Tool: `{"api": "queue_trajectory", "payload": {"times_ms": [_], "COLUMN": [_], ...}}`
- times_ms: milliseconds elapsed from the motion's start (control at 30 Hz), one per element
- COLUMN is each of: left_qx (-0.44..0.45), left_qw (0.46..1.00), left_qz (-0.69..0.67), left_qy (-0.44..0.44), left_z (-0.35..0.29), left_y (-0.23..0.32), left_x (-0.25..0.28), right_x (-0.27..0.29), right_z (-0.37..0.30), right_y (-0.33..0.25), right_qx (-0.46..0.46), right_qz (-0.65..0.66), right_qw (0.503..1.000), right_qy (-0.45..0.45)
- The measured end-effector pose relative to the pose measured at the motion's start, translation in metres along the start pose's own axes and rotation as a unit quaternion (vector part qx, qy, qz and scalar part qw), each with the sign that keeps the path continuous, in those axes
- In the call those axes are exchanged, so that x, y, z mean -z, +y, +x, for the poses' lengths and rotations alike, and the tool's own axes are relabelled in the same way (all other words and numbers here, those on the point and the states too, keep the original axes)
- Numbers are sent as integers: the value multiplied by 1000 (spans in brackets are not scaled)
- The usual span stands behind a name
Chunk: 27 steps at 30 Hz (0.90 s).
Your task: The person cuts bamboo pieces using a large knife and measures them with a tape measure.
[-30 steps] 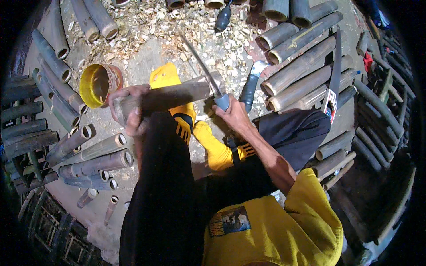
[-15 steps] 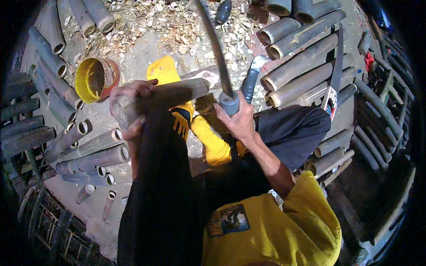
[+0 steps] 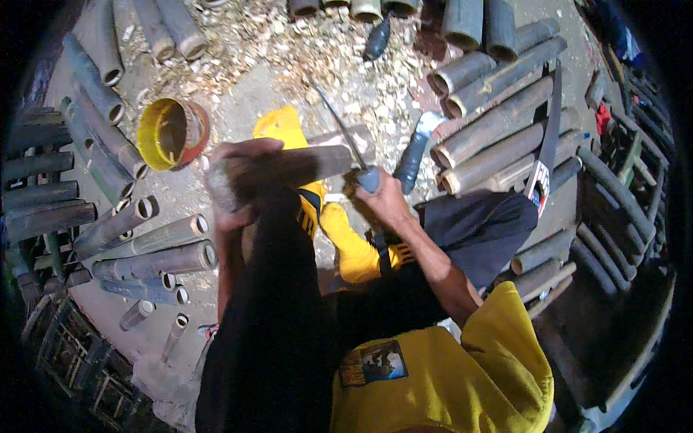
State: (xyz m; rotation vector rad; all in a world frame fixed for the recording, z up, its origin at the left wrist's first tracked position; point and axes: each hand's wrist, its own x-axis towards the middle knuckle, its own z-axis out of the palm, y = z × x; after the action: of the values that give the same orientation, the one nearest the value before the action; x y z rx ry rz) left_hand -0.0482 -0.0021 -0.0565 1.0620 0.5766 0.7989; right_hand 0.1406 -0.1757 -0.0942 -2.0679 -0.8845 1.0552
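Observation:
My left hand (image 3: 242,151) is wrapped round the near-left end of a bamboo tube (image 3: 325,162), slightly smeared by motion. The tube lies across above my raised knee, its far end pointing right. In my right hand (image 3: 388,200) is the grey handle of a long-bladed knife (image 3: 343,128). Its dark, narrow blade points up and away to the left, crossing near the tube's far end; whether they touch I cannot tell. Behind the tube a second wooden piece (image 3: 367,137) lies on the floor, partly hidden. My feet wear yellow socks (image 3: 350,242).
Wood chips (image 3: 303,58) cover the floor ahead. A yellow-lined bucket (image 3: 173,133) stands at left. Bamboo tubes lie on both sides (image 3: 155,260) (image 3: 498,123). A black-wrapped tool (image 3: 413,160) lies right of the knife; a handsaw (image 3: 546,144) leans at far right.
The knife has swung forward and down, its blade now showing shorter and angled further left. My left hand and the tube have shifted slightly right in view.

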Motion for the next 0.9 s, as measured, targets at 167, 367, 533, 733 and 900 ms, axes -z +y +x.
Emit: {"api": "queue_trajectory", "payload": {"times_ms": [167,367,533,733,900], "left_qx": [101,160,148,-199,-190], "left_qw": [977,969,934,920,924], "left_qz": [106,-54,185,78,-43], "left_qy": [153,179,266,329,328], "left_z": [38,58,28,44,47], "left_y": [-35,-21,40,117,54], "left_x": [-43,8,27,-3,-46], "right_x": [-8,-9,6,22,24], "right_z": [3,-13,-28,-47,-45], "right_y": [21,26,1,-17,-23], "right_qx": [-95,-38,-67,-48,-28], "right_qz": [35,19,23,90,18], "right_qw": [993,999,997,994,999], "right_qy": [-59,-5,-19,44,39]}}
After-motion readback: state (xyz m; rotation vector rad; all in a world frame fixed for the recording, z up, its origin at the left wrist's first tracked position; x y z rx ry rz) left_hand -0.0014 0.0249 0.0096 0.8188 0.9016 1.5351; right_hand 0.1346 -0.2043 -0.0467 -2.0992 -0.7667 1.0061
